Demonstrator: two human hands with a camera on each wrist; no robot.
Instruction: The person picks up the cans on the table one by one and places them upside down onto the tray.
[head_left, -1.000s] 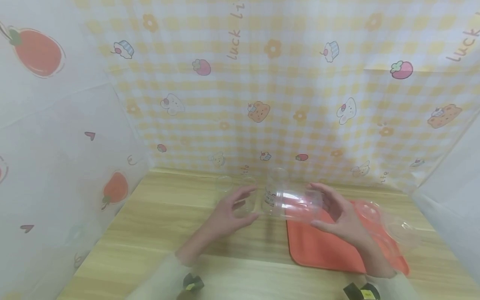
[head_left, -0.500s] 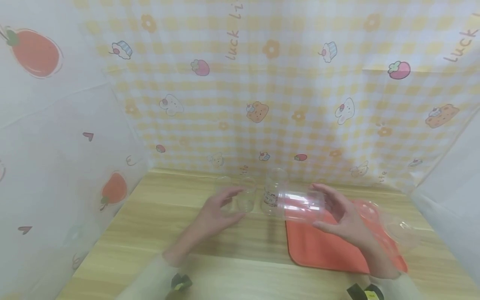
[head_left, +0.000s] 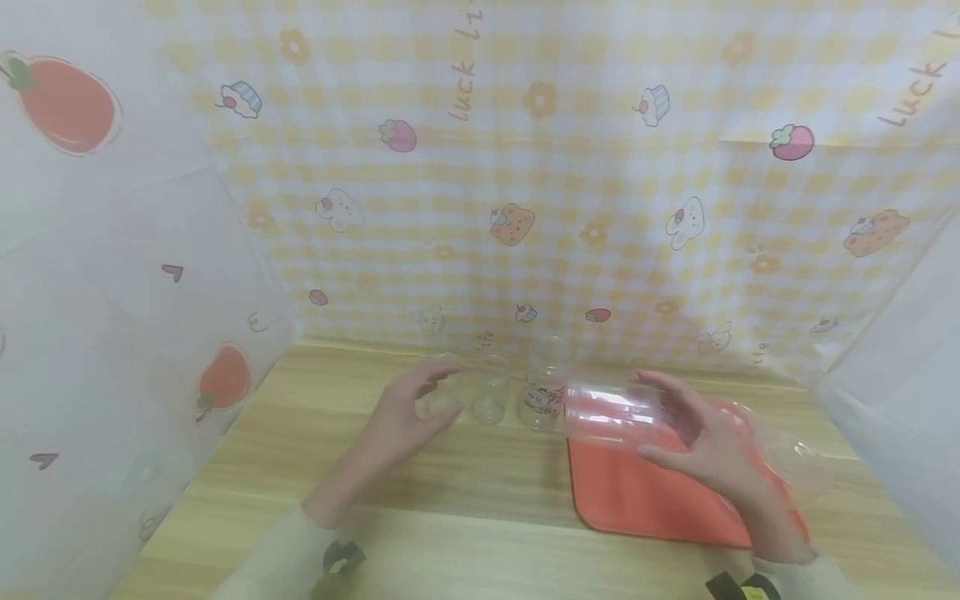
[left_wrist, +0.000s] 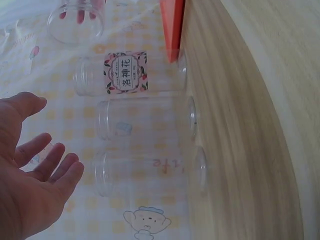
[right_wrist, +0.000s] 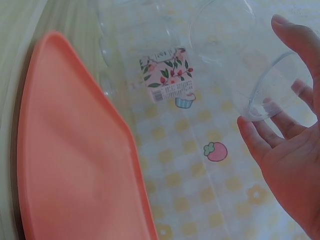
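Note:
My right hand (head_left: 701, 442) holds a clear plastic jar (head_left: 611, 412) on its side by one end, above the red tray (head_left: 645, 500). In the right wrist view, thumb and fingers go round that jar's end. My left hand (head_left: 401, 417) has loosely bent fingers and nothing in them. It hovers before the leftmost clear jar (left_wrist: 150, 172), partly covering it in the head view. To its right stand another clear jar (head_left: 489, 396) and a jar with a pink floral label (head_left: 543, 398), all upright in a row.
Clear round lids or shallow pieces (head_left: 798, 462) lie at the tray's right side, hard to make out. A patterned cloth wall (head_left: 480, 208) rises behind the wooden tabletop (head_left: 450, 550), with white sheets on both sides.
My left hand has moved left, from near the held jar's open end to before the leftmost jar. The right hand has shifted slightly right with its jar, uncovering the labelled jar.

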